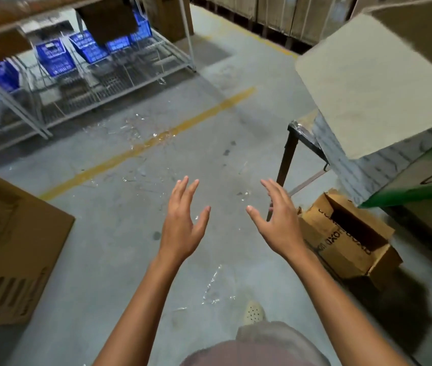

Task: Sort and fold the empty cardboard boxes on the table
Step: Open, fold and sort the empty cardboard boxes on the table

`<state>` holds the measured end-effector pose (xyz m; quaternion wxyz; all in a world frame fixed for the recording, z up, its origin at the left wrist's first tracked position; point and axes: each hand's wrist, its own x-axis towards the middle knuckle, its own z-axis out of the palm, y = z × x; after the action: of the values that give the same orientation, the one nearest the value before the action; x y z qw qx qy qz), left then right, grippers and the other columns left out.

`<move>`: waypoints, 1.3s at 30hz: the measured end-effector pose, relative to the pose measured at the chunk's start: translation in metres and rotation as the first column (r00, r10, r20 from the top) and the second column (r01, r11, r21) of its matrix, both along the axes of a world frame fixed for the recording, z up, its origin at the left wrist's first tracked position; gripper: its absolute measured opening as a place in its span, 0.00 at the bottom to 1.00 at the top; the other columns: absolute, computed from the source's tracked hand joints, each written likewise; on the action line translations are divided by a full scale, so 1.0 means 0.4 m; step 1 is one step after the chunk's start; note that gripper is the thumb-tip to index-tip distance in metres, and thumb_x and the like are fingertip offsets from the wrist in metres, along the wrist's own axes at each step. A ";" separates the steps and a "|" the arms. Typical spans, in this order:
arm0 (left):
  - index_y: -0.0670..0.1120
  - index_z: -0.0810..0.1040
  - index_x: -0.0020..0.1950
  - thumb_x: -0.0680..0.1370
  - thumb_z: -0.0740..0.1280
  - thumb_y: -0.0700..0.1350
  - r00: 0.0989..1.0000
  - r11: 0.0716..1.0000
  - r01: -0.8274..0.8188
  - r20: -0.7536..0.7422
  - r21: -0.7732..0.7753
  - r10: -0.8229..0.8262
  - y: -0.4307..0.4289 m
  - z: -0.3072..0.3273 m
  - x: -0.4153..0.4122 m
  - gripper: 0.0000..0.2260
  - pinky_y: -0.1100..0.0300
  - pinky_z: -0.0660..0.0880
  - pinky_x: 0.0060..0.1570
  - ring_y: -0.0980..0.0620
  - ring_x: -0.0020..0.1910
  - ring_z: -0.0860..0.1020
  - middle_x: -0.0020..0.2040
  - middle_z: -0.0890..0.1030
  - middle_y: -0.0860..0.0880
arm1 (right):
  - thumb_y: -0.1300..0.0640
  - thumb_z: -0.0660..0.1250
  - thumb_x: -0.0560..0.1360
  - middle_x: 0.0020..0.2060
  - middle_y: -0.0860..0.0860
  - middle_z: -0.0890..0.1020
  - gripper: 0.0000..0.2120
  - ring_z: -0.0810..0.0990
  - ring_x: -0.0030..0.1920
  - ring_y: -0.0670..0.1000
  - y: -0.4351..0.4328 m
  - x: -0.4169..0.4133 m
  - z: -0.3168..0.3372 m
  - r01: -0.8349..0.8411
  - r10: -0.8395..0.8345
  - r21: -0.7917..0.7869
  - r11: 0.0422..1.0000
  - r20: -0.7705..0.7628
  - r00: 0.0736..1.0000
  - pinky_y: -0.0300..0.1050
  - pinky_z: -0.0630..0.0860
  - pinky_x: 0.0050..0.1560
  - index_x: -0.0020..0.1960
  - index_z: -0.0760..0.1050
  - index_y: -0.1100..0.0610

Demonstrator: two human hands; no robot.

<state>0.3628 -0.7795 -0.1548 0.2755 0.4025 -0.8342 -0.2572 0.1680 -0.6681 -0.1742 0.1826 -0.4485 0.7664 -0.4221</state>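
My left hand (183, 223) and my right hand (278, 220) are held out in front of me over the concrete floor, fingers straight and spread, holding nothing. At the upper right a large pale cardboard box (378, 83) stands on the table (295, 130), overhanging its near corner. A box with green print (421, 178) lies under it. An open brown box with black lettering (347, 233) sits on the floor under the table, right of my right hand. A flattened brown carton (11, 247) lies at the left edge.
A metal wire rack (98, 83) with blue plastic crates (54, 56) stands at the back left. A yellow line (146, 146) crosses the floor, with scraps of clear tape scattered around it. More stacked cartons (275, 11) line the far wall. My shoe (253, 311) shows below.
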 end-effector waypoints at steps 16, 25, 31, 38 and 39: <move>0.44 0.68 0.75 0.78 0.65 0.50 0.998 0.996 0.041 -0.036 -0.074 -0.044 -0.752 -0.016 -0.279 0.26 0.60 0.56 0.74 0.45 0.77 0.62 0.77 0.66 0.43 | 0.43 0.67 0.74 0.72 0.50 0.70 0.32 0.72 0.70 0.53 -0.701 -0.261 0.002 0.132 -0.131 -0.082 0.988 0.008 0.991 0.60 0.75 0.63 0.75 0.67 0.51; 0.44 0.69 0.75 0.79 0.65 0.50 0.947 0.945 0.319 -0.025 -0.079 -0.322 -1.232 0.037 -0.492 0.26 0.72 0.51 0.72 0.45 0.76 0.63 0.76 0.66 0.43 | 0.51 0.72 0.76 0.69 0.50 0.72 0.29 0.74 0.64 0.49 -1.122 -0.371 0.055 0.332 -0.331 -0.112 0.936 0.029 0.943 0.59 0.76 0.61 0.74 0.68 0.53; 0.44 0.69 0.75 0.78 0.66 0.49 0.888 0.886 0.455 -0.032 -0.095 -0.459 -1.451 0.043 -0.734 0.26 0.71 0.50 0.73 0.46 0.76 0.63 0.76 0.66 0.43 | 0.52 0.72 0.76 0.69 0.49 0.72 0.29 0.73 0.64 0.48 -1.242 -0.537 0.076 0.510 -0.514 -0.139 0.849 0.005 0.858 0.58 0.76 0.61 0.75 0.67 0.52; 0.43 0.69 0.74 0.78 0.65 0.50 0.792 0.791 0.597 -0.058 -0.136 -0.608 -1.619 0.069 -1.142 0.26 0.66 0.54 0.73 0.43 0.75 0.64 0.75 0.68 0.41 | 0.53 0.72 0.77 0.71 0.48 0.71 0.29 0.73 0.66 0.47 -1.345 -0.823 0.087 0.658 -0.669 -0.189 0.729 0.008 0.744 0.53 0.77 0.61 0.75 0.66 0.52; 0.43 0.69 0.74 0.78 0.65 0.50 0.777 0.776 0.615 -0.060 -0.137 -0.627 -1.630 0.085 -1.204 0.25 0.64 0.55 0.72 0.43 0.75 0.65 0.75 0.68 0.41 | 0.53 0.72 0.77 0.70 0.48 0.71 0.29 0.73 0.66 0.47 -1.352 -0.870 0.097 0.685 -0.696 -0.194 0.702 0.013 0.718 0.53 0.78 0.60 0.75 0.66 0.52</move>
<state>-0.1189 -1.4315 -0.1208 0.2390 0.0752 -0.9179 -0.3076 -0.1802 -1.2088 -0.1355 -0.0548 -0.1564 0.8411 -0.5149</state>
